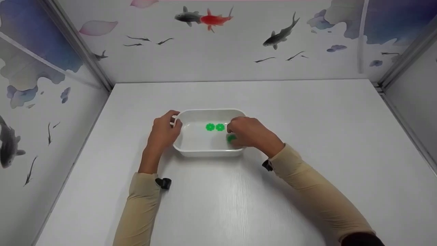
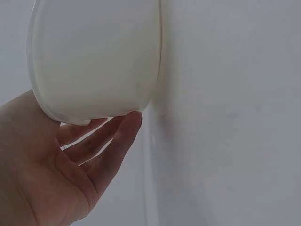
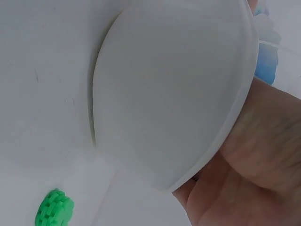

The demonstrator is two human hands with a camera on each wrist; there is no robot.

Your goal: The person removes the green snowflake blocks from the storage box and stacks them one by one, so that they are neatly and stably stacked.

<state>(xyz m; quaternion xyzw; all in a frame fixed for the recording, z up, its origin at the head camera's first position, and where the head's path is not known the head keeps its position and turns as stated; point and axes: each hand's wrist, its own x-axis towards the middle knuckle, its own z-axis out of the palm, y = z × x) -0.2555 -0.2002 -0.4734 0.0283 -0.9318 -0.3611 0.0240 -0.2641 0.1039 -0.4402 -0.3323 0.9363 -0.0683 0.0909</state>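
Observation:
A white rectangular basin (image 1: 211,153) with rounded corners stands on the table, its outer wall also seen in the left wrist view. My left hand (image 1: 164,131) grips its left end, thumb over the rim and fingers against the outside wall. Reaching over the right end, my right hand (image 1: 251,133) has its fingers bent down into the basin. Between thumb and fingers it pinches a green flower-shaped disc (image 1: 231,138), slightly blurred and partly covered. Two like discs, a left one (image 1: 210,127) and a right one (image 1: 220,127), lie side by side on the basin floor. The right fingertips are hidden in the right wrist view.
Another green knobbed piece (image 3: 54,209) shows beside the basin's outer wall in the right wrist view. The white table (image 1: 211,201) is enclosed by a back panel (image 1: 239,65) painted with fish and by side panels.

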